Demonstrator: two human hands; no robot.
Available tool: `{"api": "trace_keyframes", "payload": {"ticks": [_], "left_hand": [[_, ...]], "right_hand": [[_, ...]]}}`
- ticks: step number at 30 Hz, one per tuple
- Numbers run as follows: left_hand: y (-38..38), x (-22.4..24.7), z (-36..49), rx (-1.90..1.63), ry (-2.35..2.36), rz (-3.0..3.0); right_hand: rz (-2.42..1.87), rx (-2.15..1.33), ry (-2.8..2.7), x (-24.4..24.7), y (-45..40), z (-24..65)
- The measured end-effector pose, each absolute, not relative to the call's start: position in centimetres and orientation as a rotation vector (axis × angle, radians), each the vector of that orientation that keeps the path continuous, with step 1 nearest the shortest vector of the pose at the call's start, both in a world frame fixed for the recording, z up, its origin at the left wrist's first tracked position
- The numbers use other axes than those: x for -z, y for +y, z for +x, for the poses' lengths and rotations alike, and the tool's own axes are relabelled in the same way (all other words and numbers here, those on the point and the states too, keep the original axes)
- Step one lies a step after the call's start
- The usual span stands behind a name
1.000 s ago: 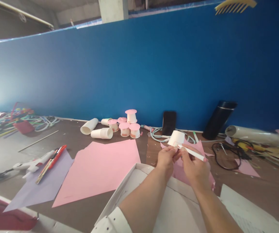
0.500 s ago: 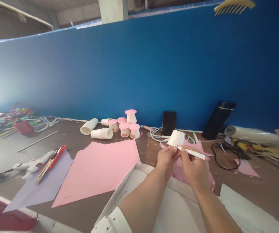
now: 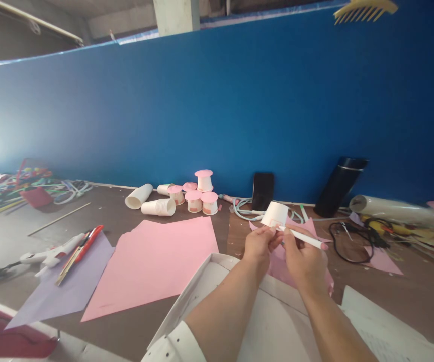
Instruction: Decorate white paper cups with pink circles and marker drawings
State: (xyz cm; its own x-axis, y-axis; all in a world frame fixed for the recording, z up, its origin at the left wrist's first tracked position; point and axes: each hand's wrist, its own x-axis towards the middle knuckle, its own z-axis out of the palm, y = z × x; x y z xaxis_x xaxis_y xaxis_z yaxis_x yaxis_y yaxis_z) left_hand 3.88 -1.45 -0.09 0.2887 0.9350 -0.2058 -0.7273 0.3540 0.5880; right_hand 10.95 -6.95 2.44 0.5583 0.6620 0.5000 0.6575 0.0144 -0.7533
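My left hand point(image 3: 259, 247) is closed on the rim of a white paper cup point(image 3: 275, 213), which is upside down. A faint pinkish outline shows low on the cup's side. My right hand point(image 3: 304, 259) grips a white marker point(image 3: 305, 237) with a pink end, its tip at the cup wall. Pink paper scraps point(image 3: 282, 264) lie beneath both hands. Small cups topped with pink paper discs point(image 3: 194, 197) stand grouped at the back, one stacked on others.
Large pink paper point(image 3: 156, 261) lies left of a white tray-like box point(image 3: 217, 261). A utility knife point(image 3: 79, 254) and glue gun point(image 3: 53, 254) rest on purple paper point(image 3: 73, 296). Behind are nested cups point(image 3: 159, 207), a black phone point(image 3: 262, 191) and a dark bottle point(image 3: 340, 186).
The marker tip has shifted slightly along the cup's side, and the cup has turned or tilted a little. The other things have stayed put.
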Motion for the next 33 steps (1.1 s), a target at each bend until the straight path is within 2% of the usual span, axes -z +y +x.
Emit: {"api": "trace_keyframes", "payload": {"ticks": [33], "left_hand": [[-1.57, 0.28, 3.93, -1.160, 0.515, 0.482]], "right_hand": [[-1.674, -0.028, -1.103, -2.01, -6.73, 10.99]]}}
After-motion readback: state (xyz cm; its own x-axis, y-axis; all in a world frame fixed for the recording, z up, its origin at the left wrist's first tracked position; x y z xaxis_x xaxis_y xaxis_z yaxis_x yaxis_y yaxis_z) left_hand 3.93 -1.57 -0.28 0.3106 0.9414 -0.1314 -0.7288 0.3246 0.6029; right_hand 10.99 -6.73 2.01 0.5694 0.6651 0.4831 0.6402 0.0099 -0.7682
